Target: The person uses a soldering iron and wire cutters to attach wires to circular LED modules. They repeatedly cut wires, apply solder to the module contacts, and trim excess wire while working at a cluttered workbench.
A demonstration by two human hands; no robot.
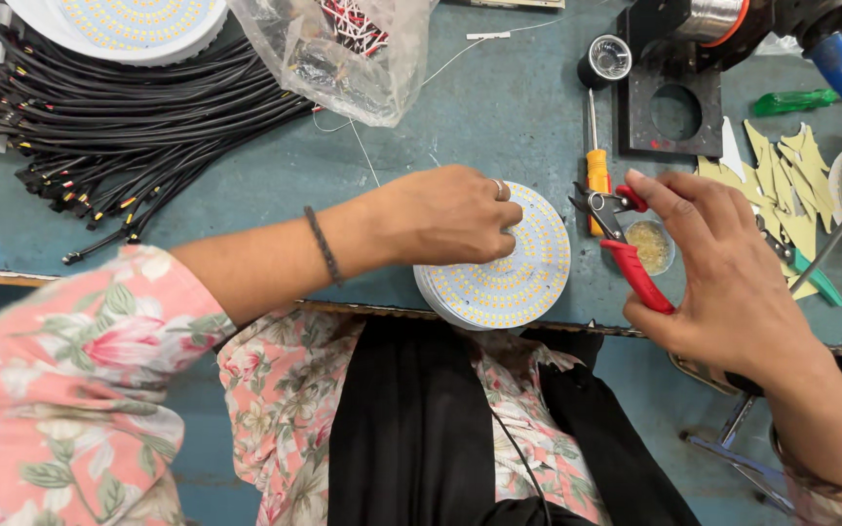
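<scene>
LED disc [514,278]: a round white board dotted with rows of small yellow emitters is lying at the near edge of the desk [499,107], its rim overhanging slightly; it appears to be topping a short stack of like discs.
Left hand [445,216]: is resting on the disc's upper left part, fingers curled down and pressing on it; a ring is showing on one finger and a dark band on the wrist.
Right hand [723,258]: its grip is closing around the red handles of the cutters [626,239], whose small jaws are pointing toward the disc and standing just beside its right rim.
Small dish [651,245]: is sitting behind the cutters, holding a yellowish granular fill.
Clear bag [343,54]: is lying at the far side, holding red and white wires.
Screwdriver [596,170]: orange-handled, is lying just beyond the disc.
Black cables [129,107]: are lying bundled at far left.
</scene>
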